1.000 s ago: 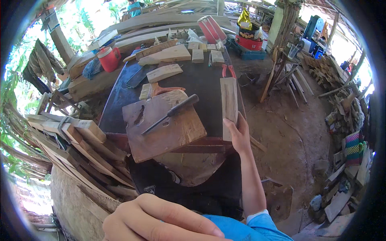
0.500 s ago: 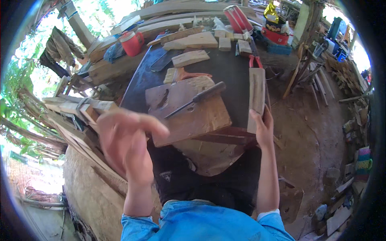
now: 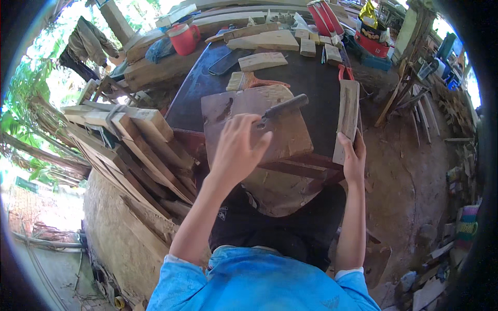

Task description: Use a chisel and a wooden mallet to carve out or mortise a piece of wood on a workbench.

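Observation:
My right hand [image 3: 354, 155] is closed around the lower end of a long, narrow wooden block [image 3: 348, 111], held upright at the table's right edge. Over a brown wooden board [image 3: 282, 137], my left hand [image 3: 241, 142] is slightly blurred, its thumb spread away from its fingers. Those fingers are next to a chisel-like tool with a dark handle [image 3: 287, 105]; its thin blade is mostly hidden by the hand. Whether they touch it I cannot tell. A paintbrush [image 3: 254, 82] with a brown handle lies just beyond the board.
On the dark table [image 3: 192, 93] are a phone-like dark slab [image 3: 228, 61], a wooden piece [image 3: 263, 61] and several offcuts. Red-handled pliers [image 3: 343, 72] show behind the held block. A red mug [image 3: 184, 39] stands at the far left. Stacked planks [image 3: 140, 135] lean at left.
My left hand has swung forward and right, from beside the board to over it near the tool. My right hand keeps its hold on the wooden block. The whole view has shifted slightly.

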Available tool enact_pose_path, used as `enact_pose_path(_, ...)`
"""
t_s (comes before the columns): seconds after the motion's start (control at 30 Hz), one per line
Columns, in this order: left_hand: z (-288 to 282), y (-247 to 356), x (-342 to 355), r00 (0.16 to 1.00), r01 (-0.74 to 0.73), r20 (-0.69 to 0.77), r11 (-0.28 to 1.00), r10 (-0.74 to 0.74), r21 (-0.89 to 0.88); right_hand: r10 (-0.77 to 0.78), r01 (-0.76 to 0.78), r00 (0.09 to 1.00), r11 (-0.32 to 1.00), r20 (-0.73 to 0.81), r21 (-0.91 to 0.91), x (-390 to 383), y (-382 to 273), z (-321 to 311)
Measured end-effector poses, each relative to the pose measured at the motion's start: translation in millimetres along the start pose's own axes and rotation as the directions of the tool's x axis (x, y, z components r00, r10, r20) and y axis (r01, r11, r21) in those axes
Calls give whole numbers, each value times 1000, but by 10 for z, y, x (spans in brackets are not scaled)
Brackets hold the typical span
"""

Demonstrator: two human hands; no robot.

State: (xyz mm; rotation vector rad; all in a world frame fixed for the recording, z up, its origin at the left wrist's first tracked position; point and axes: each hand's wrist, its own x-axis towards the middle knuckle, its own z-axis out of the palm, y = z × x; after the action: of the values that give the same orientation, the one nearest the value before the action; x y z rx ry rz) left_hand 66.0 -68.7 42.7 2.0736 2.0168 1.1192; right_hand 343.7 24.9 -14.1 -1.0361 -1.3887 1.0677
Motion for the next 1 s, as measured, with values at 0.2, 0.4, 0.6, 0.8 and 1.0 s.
enact_pose_path(0.2,602,-94,305,995,-76,-48,988,83,137,-23,23,1000,1000,-11,-2,11,-20,40)
enact_pose_path(0.4,832,-101,337,994,-91,-46,972,104,217,-46,47,998,999,-45,6,15,54,7)
enact_pose_path(0.6,781,9,243,992,-117,-15,974,122,194,4,-3,1000,999,-21,32,-25,-69,38)
enact_pose_path(0.8,707,73,257,993,-112,-22,984,116,135,-48,49,998,998,-35,42,-21,-32,5)
enact_pose_path(1.0,707,231,210,996,-79,-24,978,86,194,-72,72,997,997,-20,22,-15,-49,7)
